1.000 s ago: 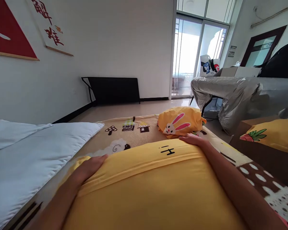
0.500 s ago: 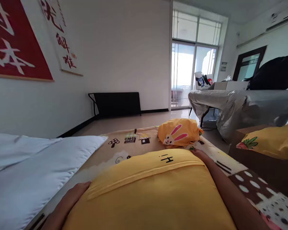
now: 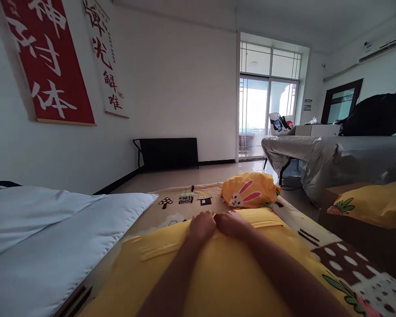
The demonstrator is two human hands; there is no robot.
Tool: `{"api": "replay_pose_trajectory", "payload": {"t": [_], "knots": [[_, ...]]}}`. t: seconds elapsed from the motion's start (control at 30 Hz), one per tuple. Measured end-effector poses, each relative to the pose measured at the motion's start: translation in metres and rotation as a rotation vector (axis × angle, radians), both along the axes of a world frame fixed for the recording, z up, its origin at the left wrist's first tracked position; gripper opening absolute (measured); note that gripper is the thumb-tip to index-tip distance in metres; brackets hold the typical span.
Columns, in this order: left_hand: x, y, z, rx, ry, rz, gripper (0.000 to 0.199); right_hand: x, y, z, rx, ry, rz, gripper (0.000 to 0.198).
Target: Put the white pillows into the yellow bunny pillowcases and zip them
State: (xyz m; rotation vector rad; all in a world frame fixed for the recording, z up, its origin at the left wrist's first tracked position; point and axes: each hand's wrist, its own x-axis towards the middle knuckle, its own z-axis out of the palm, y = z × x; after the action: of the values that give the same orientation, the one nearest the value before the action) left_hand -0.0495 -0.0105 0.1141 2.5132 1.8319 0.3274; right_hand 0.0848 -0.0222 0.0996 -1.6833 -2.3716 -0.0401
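Observation:
A plump yellow pillow (image 3: 214, 273) in a cotton case lies right in front of me, a folded flap crossing its far end. My left hand (image 3: 203, 225) and my right hand (image 3: 231, 223) are side by side at the middle of that end, almost touching. Both have their fingers curled into the cloth of the case; the fingertips are hidden. Just beyond the pillow sits a bunched yellow-orange cloth (image 3: 247, 191) with a rabbit face and carrots. Underneath is a patterned blanket (image 3: 171, 207).
White pillows (image 3: 69, 229) lie on the left. At the right, a cardboard box (image 3: 350, 237) holds another yellow cloth (image 3: 379, 204). A plastic-covered table (image 3: 359, 158) with a black bag (image 3: 372, 116) stands behind it. A black folded panel (image 3: 170, 153) leans on the far wall.
Both hands have moved from the pillow's left and right sides to the middle of its far end, closing on the cloth there. The view has tilted up slightly.

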Motion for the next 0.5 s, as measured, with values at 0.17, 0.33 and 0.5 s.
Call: {"api": "replay_pose_trajectory", "payload": {"t": [0.17, 0.33, 0.5], "knots": [[-0.025, -0.006, -0.036, 0.029, -0.063, -0.042, 0.045, 0.017, -0.004, -0.022, 0.018, 0.082, -0.024, 0.040], [-0.087, 0.009, -0.025, -0.089, -0.093, 0.086, 0.053, 0.071, 0.008, -0.019, -0.086, 0.142, -0.070, 0.046], [-0.158, 0.015, -0.045, -0.146, -0.178, 0.235, 0.059, 0.128, 0.018, -0.033, -0.181, 0.427, -0.073, 0.047]]}}
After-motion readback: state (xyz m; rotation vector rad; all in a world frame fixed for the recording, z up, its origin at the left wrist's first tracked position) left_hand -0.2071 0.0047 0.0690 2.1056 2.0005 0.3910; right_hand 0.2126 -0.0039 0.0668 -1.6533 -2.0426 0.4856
